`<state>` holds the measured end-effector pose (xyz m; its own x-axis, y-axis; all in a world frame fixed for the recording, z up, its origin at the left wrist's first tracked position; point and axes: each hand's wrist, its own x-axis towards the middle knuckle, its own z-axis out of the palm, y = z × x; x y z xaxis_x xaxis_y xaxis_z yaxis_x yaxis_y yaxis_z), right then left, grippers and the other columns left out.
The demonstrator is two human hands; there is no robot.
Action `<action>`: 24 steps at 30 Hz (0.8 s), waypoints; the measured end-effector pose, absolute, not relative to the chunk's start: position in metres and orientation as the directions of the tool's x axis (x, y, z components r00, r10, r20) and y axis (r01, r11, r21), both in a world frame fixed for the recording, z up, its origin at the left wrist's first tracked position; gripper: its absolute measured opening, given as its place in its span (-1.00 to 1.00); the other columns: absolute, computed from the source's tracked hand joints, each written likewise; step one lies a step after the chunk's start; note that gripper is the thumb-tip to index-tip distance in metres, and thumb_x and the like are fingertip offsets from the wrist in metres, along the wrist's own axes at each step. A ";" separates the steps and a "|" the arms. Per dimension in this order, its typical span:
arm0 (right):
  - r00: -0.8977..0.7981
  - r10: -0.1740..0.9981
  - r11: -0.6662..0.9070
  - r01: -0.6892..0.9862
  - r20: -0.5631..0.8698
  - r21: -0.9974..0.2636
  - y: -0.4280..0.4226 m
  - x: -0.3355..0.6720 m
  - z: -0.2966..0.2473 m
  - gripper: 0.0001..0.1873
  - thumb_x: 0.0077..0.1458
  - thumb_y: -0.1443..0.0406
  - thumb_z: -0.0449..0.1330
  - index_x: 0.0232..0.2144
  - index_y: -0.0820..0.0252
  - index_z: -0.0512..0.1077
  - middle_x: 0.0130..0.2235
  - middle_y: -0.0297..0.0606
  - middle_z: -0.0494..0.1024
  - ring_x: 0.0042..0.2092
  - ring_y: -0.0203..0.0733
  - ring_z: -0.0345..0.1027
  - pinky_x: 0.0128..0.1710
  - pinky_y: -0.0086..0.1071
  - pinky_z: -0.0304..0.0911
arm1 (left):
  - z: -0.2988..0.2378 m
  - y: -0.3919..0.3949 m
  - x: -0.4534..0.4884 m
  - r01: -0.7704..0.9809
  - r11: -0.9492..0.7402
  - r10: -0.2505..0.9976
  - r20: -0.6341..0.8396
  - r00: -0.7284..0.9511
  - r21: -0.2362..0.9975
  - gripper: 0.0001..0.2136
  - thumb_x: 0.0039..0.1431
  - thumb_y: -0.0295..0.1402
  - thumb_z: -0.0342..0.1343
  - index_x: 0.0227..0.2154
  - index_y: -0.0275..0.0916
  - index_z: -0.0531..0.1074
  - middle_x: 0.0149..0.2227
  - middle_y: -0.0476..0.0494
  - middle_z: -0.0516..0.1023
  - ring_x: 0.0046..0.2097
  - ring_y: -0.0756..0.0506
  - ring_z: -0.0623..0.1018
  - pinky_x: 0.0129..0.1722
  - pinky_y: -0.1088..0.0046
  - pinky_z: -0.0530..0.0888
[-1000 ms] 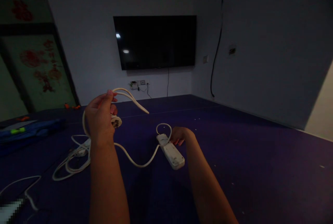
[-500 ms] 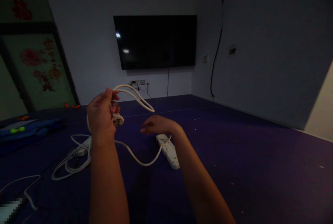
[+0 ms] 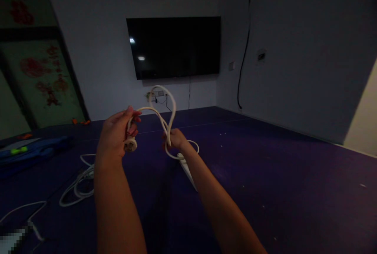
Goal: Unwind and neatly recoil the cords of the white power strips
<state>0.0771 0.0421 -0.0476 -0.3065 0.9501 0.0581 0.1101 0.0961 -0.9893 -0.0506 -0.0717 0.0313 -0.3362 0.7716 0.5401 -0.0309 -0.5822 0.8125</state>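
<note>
My left hand [image 3: 119, 132] is closed around the plug end of a white power cord. The round plug [image 3: 130, 144] pokes out below its fingers, pins facing me. My right hand [image 3: 176, 140] is closed on the same power cord [image 3: 173, 114] farther along. Between the hands the cord rises in a loop. From my right hand it curves down to a white power strip [image 3: 187, 172] lying on the purple floor, partly hidden behind my right forearm.
Left of my left forearm lies a coiled white cable [image 3: 78, 189]. Blue clothing [image 3: 38, 148] rests on the purple floor [image 3: 265, 191] farther left. A television [image 3: 176, 47] hangs on the far wall above some sockets [image 3: 159, 94]. A black cable [image 3: 242, 69] runs down the right wall.
My right hand, empty and above the power strip before, has taken hold of the power cord. The cord's loop now stands higher between my hands. My left hand keeps the plug end.
</note>
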 end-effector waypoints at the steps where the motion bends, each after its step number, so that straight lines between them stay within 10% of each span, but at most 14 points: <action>1: -0.210 0.974 0.089 -0.001 0.088 -0.996 0.044 0.087 -0.043 -0.75 0.18 0.39 -0.02 -0.52 0.24 0.32 -0.76 -0.41 0.33 -0.68 -0.33 0.27 -0.64 -0.53 0.20 | 0.029 -0.071 -0.055 0.001 -0.539 0.799 0.511 -0.318 0.842 -0.75 -0.11 -0.17 0.20 -0.54 -0.30 0.48 -0.57 -0.04 0.39 -0.70 0.15 0.19 -0.74 0.58 0.11; 7: 0.107 0.982 0.189 -0.415 0.158 -0.890 0.041 0.143 -0.023 -0.77 0.23 0.34 -0.04 -0.45 0.26 0.29 -0.69 -0.31 0.43 -0.65 -0.35 0.33 -0.60 -0.54 0.25 | 0.016 -0.060 -0.070 0.202 -0.360 0.850 0.409 -0.333 0.911 -0.75 -0.14 -0.19 0.23 -0.55 -0.31 0.46 -0.63 -0.06 0.42 -0.71 0.10 0.24 -0.75 0.58 0.13; 24: -0.044 0.968 0.199 -0.469 0.248 -0.861 0.011 0.142 0.002 -0.89 0.20 0.41 0.00 -0.28 0.31 0.33 -0.69 -0.39 0.42 -0.73 -0.46 0.15 -0.76 -0.66 0.05 | -0.041 0.035 -0.002 0.733 -0.236 0.932 0.362 -0.015 0.638 -0.82 -0.04 -0.66 -0.01 -0.41 -0.29 0.38 -0.45 -0.12 0.48 -0.43 -0.01 0.45 -0.42 0.50 0.31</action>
